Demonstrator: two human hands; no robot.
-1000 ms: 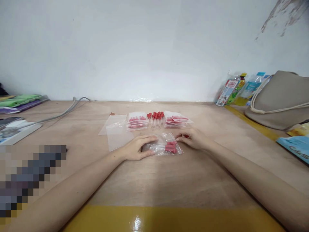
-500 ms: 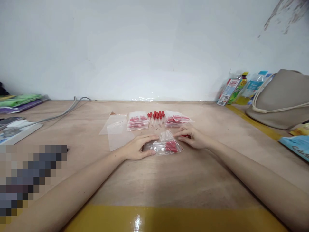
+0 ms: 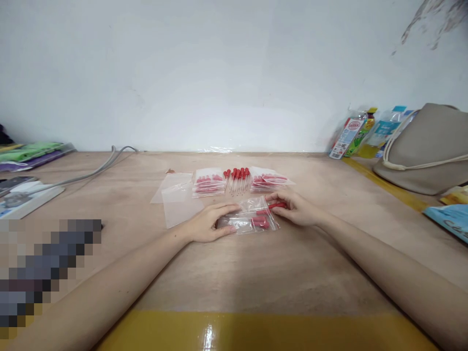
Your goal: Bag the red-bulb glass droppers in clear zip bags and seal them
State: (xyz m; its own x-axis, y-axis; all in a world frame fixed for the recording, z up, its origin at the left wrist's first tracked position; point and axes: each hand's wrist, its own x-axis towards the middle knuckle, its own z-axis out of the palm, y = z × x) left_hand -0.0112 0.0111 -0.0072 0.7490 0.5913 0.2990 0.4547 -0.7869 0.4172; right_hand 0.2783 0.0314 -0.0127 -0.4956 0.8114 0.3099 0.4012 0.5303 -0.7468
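A clear zip bag [image 3: 243, 225] lies on the table with red-bulbed glass droppers inside, their bulbs toward its right end. My left hand [image 3: 208, 225] grips the bag's left end between thumb and fingers. At the right end, my right hand [image 3: 298, 208] pinches a red-bulbed dropper [image 3: 277, 205], whose front part is at or inside the bag's mouth. Just beyond, several loose droppers [image 3: 239, 179] lie in a row. Stacks of filled bags flank them, a left stack [image 3: 208, 187] and a right stack [image 3: 268, 180]. Flat clear bags [image 3: 181, 209] lie beside my left hand.
Bottles and a carton [image 3: 346, 139] stand against the wall at the right, beside a grey-beige bag [image 3: 424, 151]. A blue packet [image 3: 448, 222] lies nearer. At the left are a grey cable [image 3: 98, 169], a white box [image 3: 32, 200] and green and purple packages [image 3: 34, 153].
The right hand has brought the dropper to the bag's opening, and its red bulb shows more. The bag's mouth has shifted slightly right and the bulbs inside have moved. The left hand stays put.
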